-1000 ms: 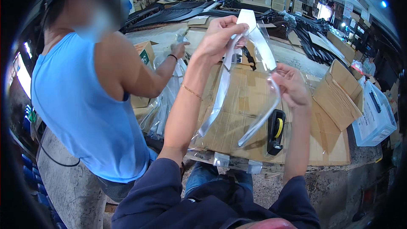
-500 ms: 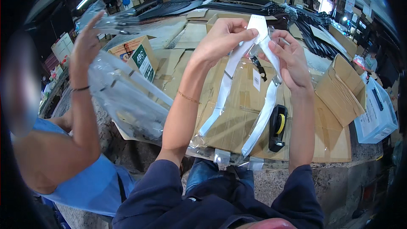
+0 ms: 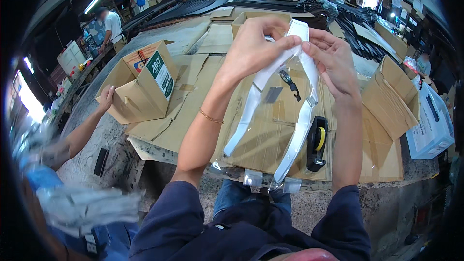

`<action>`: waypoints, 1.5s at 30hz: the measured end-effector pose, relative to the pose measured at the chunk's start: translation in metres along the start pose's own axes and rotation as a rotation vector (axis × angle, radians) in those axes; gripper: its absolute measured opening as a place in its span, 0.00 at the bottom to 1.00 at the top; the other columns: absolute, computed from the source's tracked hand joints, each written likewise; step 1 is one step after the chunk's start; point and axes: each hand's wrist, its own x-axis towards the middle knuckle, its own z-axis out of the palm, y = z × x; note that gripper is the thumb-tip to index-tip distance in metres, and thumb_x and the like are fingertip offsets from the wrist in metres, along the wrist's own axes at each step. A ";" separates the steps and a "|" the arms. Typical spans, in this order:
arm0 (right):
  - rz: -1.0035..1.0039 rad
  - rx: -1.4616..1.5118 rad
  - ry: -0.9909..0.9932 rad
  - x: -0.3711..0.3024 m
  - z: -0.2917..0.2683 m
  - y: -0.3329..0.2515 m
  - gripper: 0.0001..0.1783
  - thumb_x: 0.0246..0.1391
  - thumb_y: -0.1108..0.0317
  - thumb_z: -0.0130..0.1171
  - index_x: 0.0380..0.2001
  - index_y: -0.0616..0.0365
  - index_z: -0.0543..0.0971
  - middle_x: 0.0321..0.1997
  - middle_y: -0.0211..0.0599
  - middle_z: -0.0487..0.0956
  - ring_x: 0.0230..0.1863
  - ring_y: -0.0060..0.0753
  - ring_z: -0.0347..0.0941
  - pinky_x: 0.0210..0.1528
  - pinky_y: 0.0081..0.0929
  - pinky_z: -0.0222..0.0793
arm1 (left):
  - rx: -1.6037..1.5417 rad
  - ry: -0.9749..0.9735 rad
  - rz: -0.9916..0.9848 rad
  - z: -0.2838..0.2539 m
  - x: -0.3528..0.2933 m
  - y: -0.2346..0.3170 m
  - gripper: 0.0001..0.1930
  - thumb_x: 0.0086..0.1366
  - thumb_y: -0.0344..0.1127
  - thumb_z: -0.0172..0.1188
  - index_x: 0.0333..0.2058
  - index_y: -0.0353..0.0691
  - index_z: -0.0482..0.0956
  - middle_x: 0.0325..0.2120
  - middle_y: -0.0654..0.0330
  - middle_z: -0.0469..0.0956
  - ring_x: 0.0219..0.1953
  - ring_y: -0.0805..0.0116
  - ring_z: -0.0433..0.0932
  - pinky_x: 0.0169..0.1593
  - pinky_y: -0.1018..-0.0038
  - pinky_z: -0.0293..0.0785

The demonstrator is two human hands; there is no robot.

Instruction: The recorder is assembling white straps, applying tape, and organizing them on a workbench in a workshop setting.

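A pair of white suspenders hangs in front of me, partly inside clear plastic. My left hand is closed, its thumb and fingers pinching the left edge of the stitched white joining piece at the top. From the other side my right hand pinches the same piece, its thumb close to the left thumb. Two straps with metal adjusters spread downward from there. Between them, in the plastic, shows a black clip. The far fingers of both hands are partly hidden.
Flattened cardboard covers the table. A black tape dispenser lies near its front edge. At left, a co-worker's hand touches an open carton; blurred plastic packages are below. Another carton and a plastic bin stand right.
My right hand has shifted in toward the left thumb at the joining piece. The co-worker's plastic packages have swung down to the lower left, uncovering the carton, where a hand now rests.
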 end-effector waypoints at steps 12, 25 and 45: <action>-0.096 -0.246 -0.016 0.001 0.006 0.005 0.18 0.46 0.77 0.66 0.42 0.69 0.77 0.34 0.38 0.81 0.34 0.20 0.76 0.39 0.16 0.73 | -0.299 -0.098 -0.124 -0.023 -0.011 -0.019 0.11 0.56 0.32 0.66 0.34 0.31 0.80 0.28 0.60 0.80 0.30 0.76 0.76 0.38 0.79 0.73; -0.067 -0.332 -0.085 0.010 0.015 0.006 0.20 0.46 0.78 0.65 0.45 0.69 0.76 0.37 0.39 0.81 0.37 0.21 0.76 0.40 0.15 0.73 | -0.196 -0.023 -0.083 -0.025 -0.010 -0.013 0.18 0.52 0.29 0.66 0.40 0.36 0.68 0.25 0.58 0.79 0.30 0.76 0.76 0.34 0.79 0.71; -0.223 -0.754 0.250 -0.014 0.059 -0.005 0.06 0.46 0.71 0.65 0.29 0.61 0.80 0.24 0.31 0.78 0.22 0.21 0.68 0.27 0.22 0.64 | -0.426 0.143 -0.043 -0.019 -0.019 -0.016 0.23 0.50 0.25 0.66 0.45 0.34 0.67 0.29 0.56 0.81 0.31 0.75 0.78 0.35 0.80 0.72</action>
